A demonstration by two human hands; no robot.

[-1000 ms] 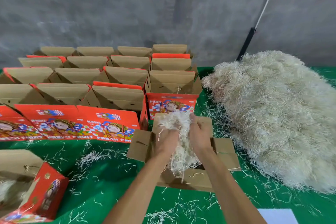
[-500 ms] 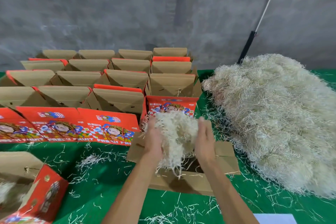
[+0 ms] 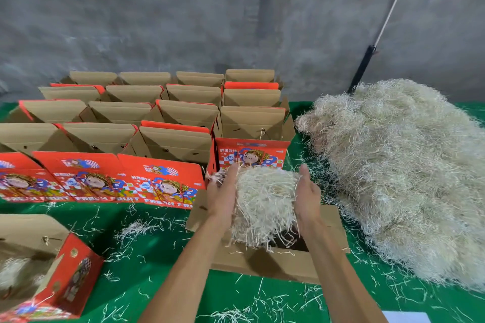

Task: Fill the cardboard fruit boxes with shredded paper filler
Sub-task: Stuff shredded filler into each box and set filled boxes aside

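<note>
Your left hand [image 3: 223, 198] and right hand [image 3: 307, 198] press flat-palmed against either side of a wad of shredded paper filler [image 3: 263, 207], fingers fairly straight rather than curled round it, holding it in the air just above the open cardboard fruit box [image 3: 265, 261] on the green surface [image 3: 157, 257]. The wad is loose, with strands already trailing from its underside toward the box mouth, so the main risk is shedding: ease the squeeze too early, or off-centre, and filler will likely drop over the front flap and onto the surface, where stray shreds already lie. The box's flaps stand splayed outward, and a clump landing on one could slide off rather than in. Pushing down hard may also shift or tip the light box, since nothing appears to steady it. The large filler pile [image 3: 399, 173] sits just beside the box on the right, near enough that a sweeping forearm could drag more shreds off it. Behind, rows of open boxes [image 3: 168, 118] look unfilled; another box [image 3: 52, 270] at lower left appears to hold some filler.
</note>
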